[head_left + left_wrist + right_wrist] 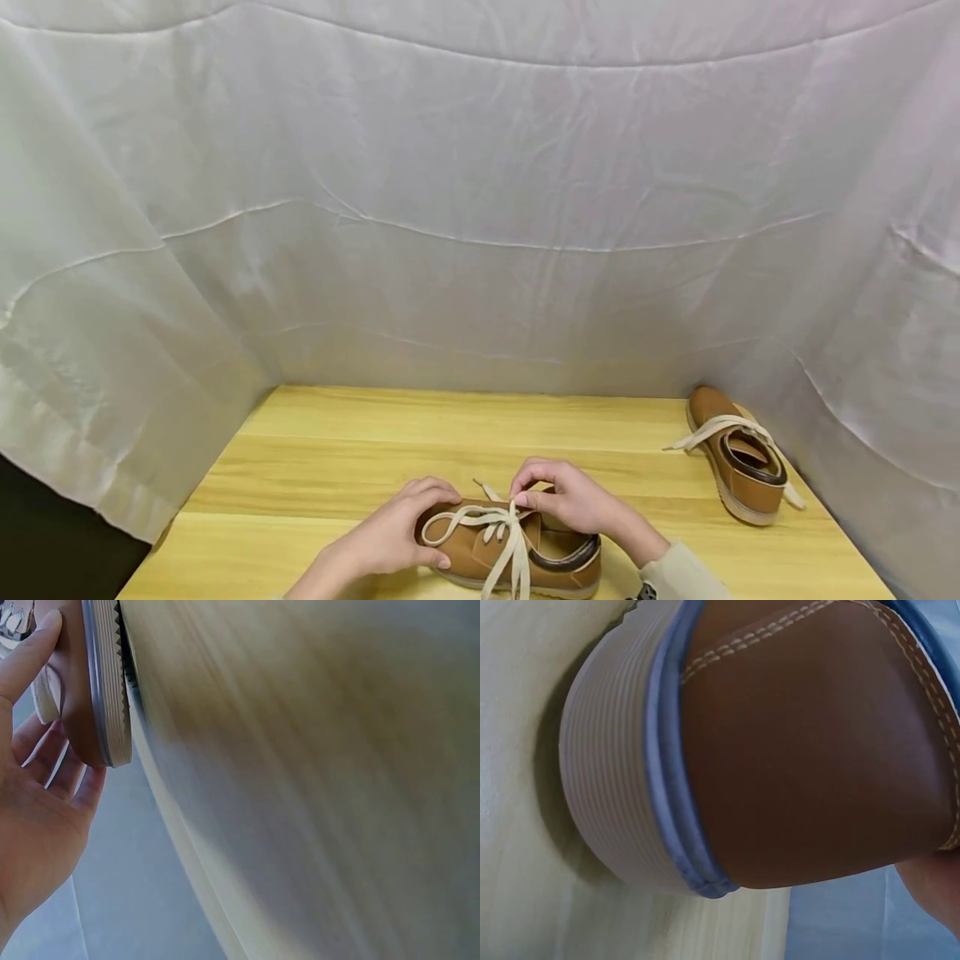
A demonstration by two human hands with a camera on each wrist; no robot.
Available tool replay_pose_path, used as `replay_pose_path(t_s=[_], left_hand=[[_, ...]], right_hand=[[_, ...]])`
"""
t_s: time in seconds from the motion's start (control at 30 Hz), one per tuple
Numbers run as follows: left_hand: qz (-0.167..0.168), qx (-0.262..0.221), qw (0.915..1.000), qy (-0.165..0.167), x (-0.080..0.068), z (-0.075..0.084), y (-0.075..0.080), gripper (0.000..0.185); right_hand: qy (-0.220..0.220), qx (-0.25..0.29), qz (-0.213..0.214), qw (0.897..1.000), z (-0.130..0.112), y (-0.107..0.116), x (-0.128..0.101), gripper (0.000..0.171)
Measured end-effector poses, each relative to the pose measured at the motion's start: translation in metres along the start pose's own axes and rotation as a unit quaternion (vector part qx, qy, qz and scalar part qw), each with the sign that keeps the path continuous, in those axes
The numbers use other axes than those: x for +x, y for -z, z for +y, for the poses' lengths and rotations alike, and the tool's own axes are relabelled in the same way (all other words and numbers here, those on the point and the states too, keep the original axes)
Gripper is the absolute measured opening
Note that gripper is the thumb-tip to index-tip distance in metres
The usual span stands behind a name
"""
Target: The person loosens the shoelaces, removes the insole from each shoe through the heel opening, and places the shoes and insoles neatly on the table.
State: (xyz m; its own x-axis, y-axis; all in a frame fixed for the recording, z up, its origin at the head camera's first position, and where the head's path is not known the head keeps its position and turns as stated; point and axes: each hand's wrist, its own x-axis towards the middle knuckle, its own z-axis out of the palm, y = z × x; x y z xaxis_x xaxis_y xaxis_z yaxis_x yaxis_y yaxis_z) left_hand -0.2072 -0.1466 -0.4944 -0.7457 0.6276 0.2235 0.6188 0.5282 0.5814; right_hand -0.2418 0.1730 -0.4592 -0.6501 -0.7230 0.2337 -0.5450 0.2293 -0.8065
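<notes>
A brown leather shoe (470,563) with a pale sole sits at the near middle of the table, toe to the left. Its cream shoelace (517,552) is gathered in a knot over the tongue, with a loop lying toward the toe and ends hanging down the near side. My left hand (393,531) holds the toe, thumb on the near side and fingers on the far side. Above the knot, my right hand (576,498) pinches the lace between thumb and finger. The right wrist view is mostly filled by the shoe's heel (817,750), which hides most of that hand.
At the far right of the wooden table (337,467), a second brown shoe (757,492) stands beside the curtain, its laces spread out to both sides. A pale grey curtain (480,317) encloses the back and sides.
</notes>
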Motion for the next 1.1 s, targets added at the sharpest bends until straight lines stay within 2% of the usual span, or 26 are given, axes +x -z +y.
replay_pose_path(t_s=[0.3, 0.6, 0.83, 1.1], left_hand=[[0.01, 0.017, 0.9998, -0.01, 0.0043, 0.0003, 0.0014, 0.071], [0.009, 0.021, 0.9996, -0.014, 0.0058, 0.0005, 0.0016, 0.072], [-0.001, 0.011, 0.9999, -0.006, 0.0039, 0.0018, 0.0002, 0.071], [-0.004, 0.003, 1.0, 0.006, 0.0005, -0.0009, -0.0009, 0.07]], right_hand=[[0.007, -0.009, 0.033, 0.999, -0.0013, -0.001, -0.0008, 0.011], [0.015, 0.001, 0.046, 0.999, 0.0019, -0.001, -0.0023, 0.01], [0.012, -0.014, 0.059, 0.998, 0.0035, -0.0024, -0.004, 0.008], [0.01, -0.003, 0.07, 0.998, 0.0032, -0.006, -0.0036, 0.01]])
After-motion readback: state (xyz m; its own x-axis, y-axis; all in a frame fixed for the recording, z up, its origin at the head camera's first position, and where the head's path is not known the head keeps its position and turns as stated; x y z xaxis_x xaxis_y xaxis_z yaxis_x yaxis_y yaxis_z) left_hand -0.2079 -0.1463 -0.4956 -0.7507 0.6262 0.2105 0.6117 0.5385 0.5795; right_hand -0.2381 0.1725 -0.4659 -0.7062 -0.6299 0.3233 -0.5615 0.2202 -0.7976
